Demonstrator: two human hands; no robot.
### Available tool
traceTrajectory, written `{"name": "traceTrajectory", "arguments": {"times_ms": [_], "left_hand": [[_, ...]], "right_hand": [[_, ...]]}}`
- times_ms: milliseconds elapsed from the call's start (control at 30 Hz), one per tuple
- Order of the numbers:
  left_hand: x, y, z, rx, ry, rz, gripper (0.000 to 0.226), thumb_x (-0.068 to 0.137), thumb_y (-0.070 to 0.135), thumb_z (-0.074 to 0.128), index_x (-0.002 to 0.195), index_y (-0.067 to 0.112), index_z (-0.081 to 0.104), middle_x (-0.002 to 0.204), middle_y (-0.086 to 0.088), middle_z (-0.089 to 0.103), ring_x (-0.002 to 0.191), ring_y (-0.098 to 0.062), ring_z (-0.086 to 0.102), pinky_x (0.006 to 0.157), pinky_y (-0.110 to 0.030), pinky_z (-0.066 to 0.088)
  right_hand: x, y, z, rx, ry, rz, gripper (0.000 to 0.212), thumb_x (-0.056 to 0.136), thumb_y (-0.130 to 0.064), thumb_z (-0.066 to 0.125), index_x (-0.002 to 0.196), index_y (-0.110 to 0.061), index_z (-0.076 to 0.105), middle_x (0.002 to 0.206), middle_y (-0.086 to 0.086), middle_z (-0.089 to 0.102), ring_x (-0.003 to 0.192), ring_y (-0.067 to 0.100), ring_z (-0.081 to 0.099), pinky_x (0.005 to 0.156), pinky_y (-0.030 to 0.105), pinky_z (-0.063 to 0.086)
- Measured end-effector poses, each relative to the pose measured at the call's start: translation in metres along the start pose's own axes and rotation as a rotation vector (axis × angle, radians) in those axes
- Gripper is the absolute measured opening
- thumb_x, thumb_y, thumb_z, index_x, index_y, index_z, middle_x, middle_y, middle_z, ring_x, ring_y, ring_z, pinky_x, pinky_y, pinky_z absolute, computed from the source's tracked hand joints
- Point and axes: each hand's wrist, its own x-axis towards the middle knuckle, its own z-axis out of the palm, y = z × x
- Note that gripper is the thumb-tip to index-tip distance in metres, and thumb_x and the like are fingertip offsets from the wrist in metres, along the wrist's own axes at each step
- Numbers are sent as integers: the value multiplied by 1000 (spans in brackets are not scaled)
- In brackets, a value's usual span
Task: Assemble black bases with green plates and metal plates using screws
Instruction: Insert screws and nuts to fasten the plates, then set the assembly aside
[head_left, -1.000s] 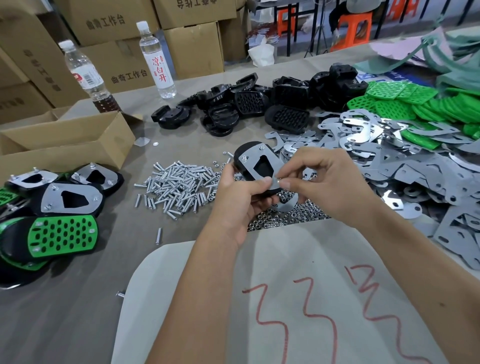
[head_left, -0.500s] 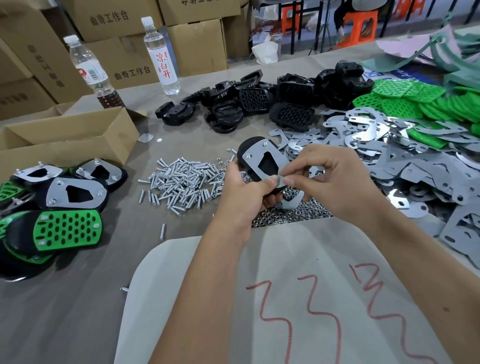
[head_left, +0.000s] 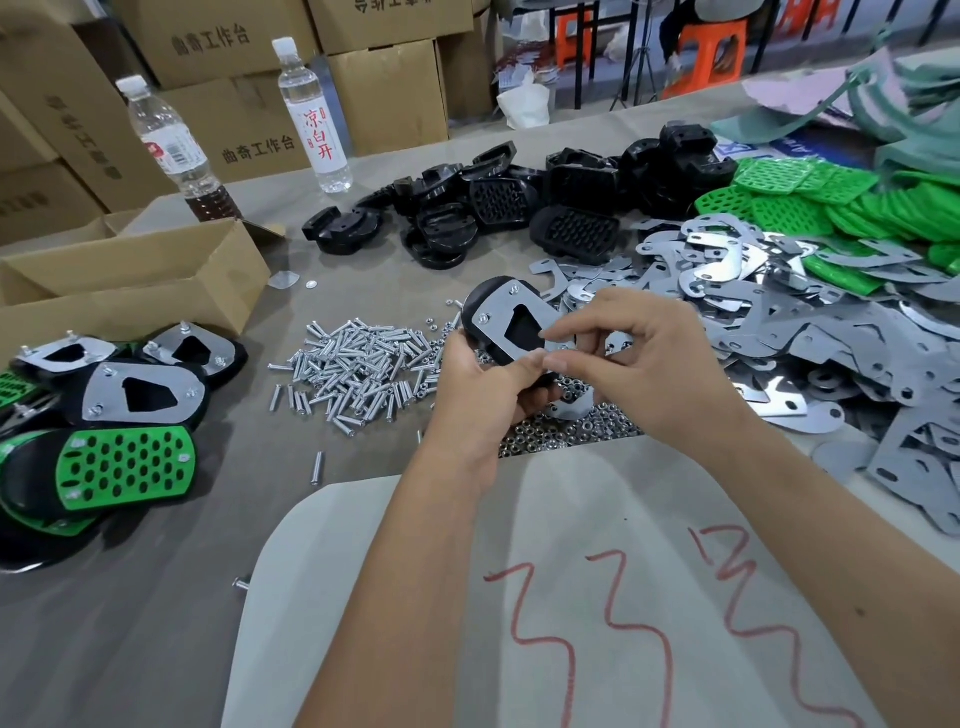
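Item under assembly: one black base (head_left: 480, 322) with a metal plate (head_left: 519, 317) laid on its face, held above the table (head_left: 156, 623), just over the heap of nuts (head_left: 566, 431). Two fasteners show at the plate's far corners.

Left hand (head_left: 483, 395) grips the base at its near end, thumb pressing on the plate. Right hand (head_left: 634, 364) pinches at the plate's near corner with thumb and forefinger; what it pinches is too small to tell, presumably a nut or screw end.

Handling judgement: the base looks rigid moulded plastic, light, safe to grip by its edges. The plate is thin stiff sheet, likely sharp-edged and liable to slide until all corners are fastened; hold it down by thumb. Small hardware is slippery and easily dropped.

Counts: two water bottles (head_left: 314, 114); one open carton (head_left: 130, 280); finished units (head_left: 124, 457) at left, about five visible, some partly hidden. Loose screws (head_left: 358, 364), black bases (head_left: 519, 208), metal plates (head_left: 831, 338) and green plates (head_left: 831, 202) lie in heaps too dense to count.
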Motion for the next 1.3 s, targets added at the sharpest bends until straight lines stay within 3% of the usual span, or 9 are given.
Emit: {"name": "traceTrajectory", "arguments": {"times_ms": [133, 500, 633, 767, 900, 1000, 1133, 1233, 1300], "left_hand": [[1, 0, -1, -32, 12, -10, 35, 92, -6, 67, 121, 9, 55, 92, -3, 77, 67, -17, 69, 61, -25, 56], [0, 0, -1, -43, 15, -18, 34, 91, -8, 67, 115, 14, 58, 91, -7, 78, 67, -18, 70, 60, -24, 56], [0, 0, 0, -32, 13, -10, 38, 90, -10, 65, 119, 14, 56, 97, -11, 78, 72, -21, 71, 63, -26, 57], [0, 2, 1, -68, 30, -25, 36, 90, -9, 66, 117, 14, 58, 96, -10, 76, 72, -23, 69, 60, -24, 56], [1, 2, 0, -114, 51, -48, 35, 90, -9, 68, 114, 14, 60, 102, -11, 75, 73, -25, 68, 58, -24, 55], [1, 1, 1, -113, 54, -54, 36, 90, -10, 67, 118, 10, 58, 100, -13, 77, 68, -24, 69, 58, -25, 56], [1, 2, 1, -158, 67, -69, 36, 90, -10, 67, 120, 7, 57, 98, -13, 77, 64, -25, 70, 58, -26, 56], [1, 2, 2, -156, 69, -59, 38, 88, -10, 69, 120, 7, 58, 98, -10, 76, 66, -24, 71, 60, -28, 57], [1, 2, 2, -163, 79, -64, 37, 88, -11, 69, 119, 6, 57, 95, -9, 75, 64, -23, 71, 60, -28, 58]], "right_hand": [[0, 3, -2, 43, -44, 10, 19, 87, -2, 81, 97, -17, 83, 81, -2, 62, 73, 16, 63, 54, 32, 59], [0, 6, -1, -18, 7, -24, 13, 82, -14, 87, 80, -13, 74, 73, -10, 61, 67, 17, 61, 51, 46, 56], [-1, 6, 1, -93, 81, -37, 25, 80, -22, 90, 73, -15, 67, 65, -11, 57, 62, 8, 53, 53, 21, 45], [-1, 6, 1, 36, -22, -9, 18, 87, -14, 83, 104, -20, 80, 74, -4, 56, 62, 11, 58, 50, 31, 57], [0, 7, 1, 62, -37, 3, 19, 90, 2, 76, 103, -11, 80, 79, 5, 59, 58, 18, 62, 52, 33, 57], [-2, 2, 3, 55, -9, 19, 6, 87, -13, 82, 87, -8, 78, 71, 5, 60, 58, 14, 58, 49, 27, 51], [-3, 2, -3, 28, 106, 10, 43, 95, -31, 74, 68, 1, 61, 55, 6, 53, 48, 26, 49, 48, 34, 38], [-6, -5, 0, 115, -23, 61, 32, 102, -34, 62, 84, -13, 77, 60, -1, 59, 49, 4, 50, 54, 12, 41], [-7, -8, 2, 122, -52, 85, 49, 103, -47, 55, 63, -23, 70, 52, 14, 46, 45, 11, 43, 54, 17, 46]]}}
